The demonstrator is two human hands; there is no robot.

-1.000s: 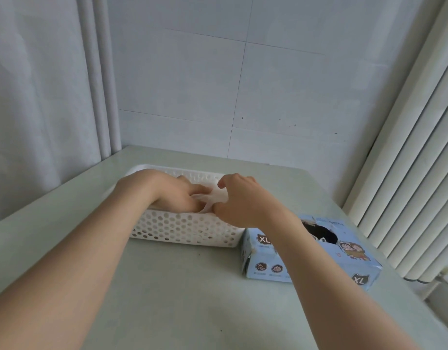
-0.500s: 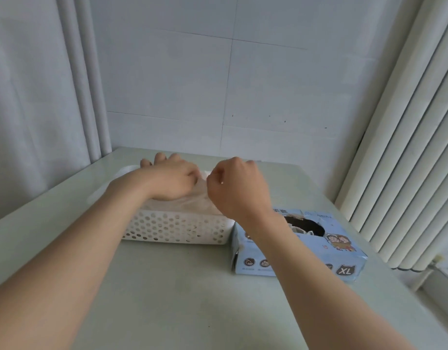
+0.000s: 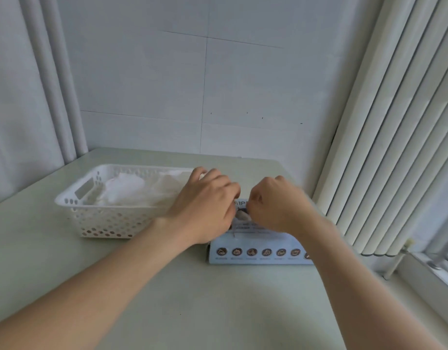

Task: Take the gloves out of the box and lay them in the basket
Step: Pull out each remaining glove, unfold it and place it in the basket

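The light blue glove box (image 3: pixel 258 251) lies on the table to the right of the white perforated basket (image 3: pixel 104 223). Several pale translucent gloves (image 3: pixel 127 188) lie in the basket. Both my hands are over the top of the box. My left hand (image 3: pixel 205 205) rests on its left end with fingers loosely extended, also covering the basket's right end. My right hand (image 3: pixel 276 205) is curled, fingertips down at the box opening, pinching a bit of white glove (image 3: pixel 243 215) that shows between the hands. The opening itself is hidden.
The pale green table (image 3: pixel 217 311) meets a white wall behind. Grey curtains (image 3: pixel 28 97) hang at the left. Vertical white blinds (image 3: pixel 394 147) and a window sill (image 3: pixel 425 279) stand close on the right, just past the box.
Both hands have left the basket and moved right onto the glove box. The glove they were laying down now lies in the basket. The camera view has shifted.
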